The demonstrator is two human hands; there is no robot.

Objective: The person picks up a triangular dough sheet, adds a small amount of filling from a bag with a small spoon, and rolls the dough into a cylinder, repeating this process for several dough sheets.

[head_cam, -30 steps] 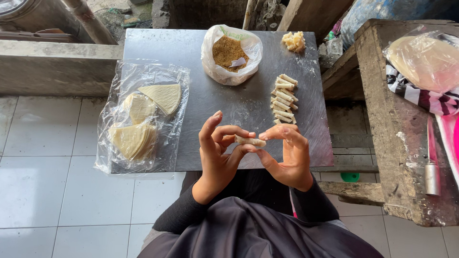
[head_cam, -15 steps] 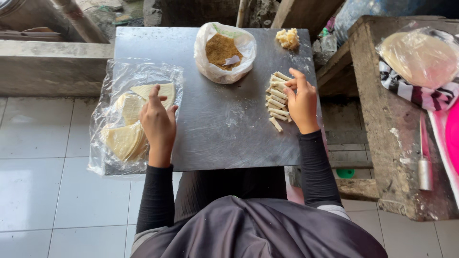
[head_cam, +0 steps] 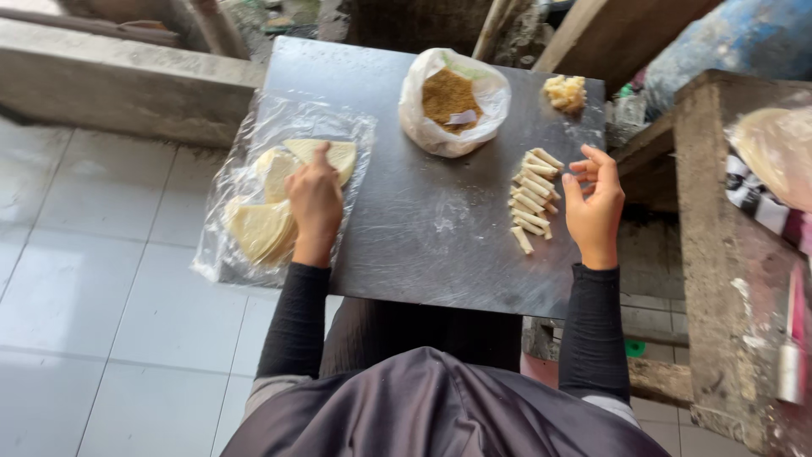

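My left hand (head_cam: 314,203) rests on a stack of pale triangular pastry sheets (head_cam: 264,227) lying on a clear plastic sheet (head_cam: 254,135) at the left of a dark metal tabletop (head_cam: 431,237). My right hand (head_cam: 595,203) hovers with fingers apart and empty just right of a row of small rolled pastries (head_cam: 531,201). A white plastic bag of brown crumbly filling (head_cam: 453,100) stands at the far middle. A small pale lump (head_cam: 565,91) lies at the far right corner.
A rough concrete bench (head_cam: 719,254) stands to the right with a plastic-wrapped bundle (head_cam: 774,148) and a knife (head_cam: 792,355). A concrete ledge (head_cam: 118,76) runs along the far left. White floor tiles (head_cam: 93,322) lie below left.
A second ago both hands held one roll together near the table's front edge. The right hand moved to the row of rolls; the left went onto the pastry sheets.
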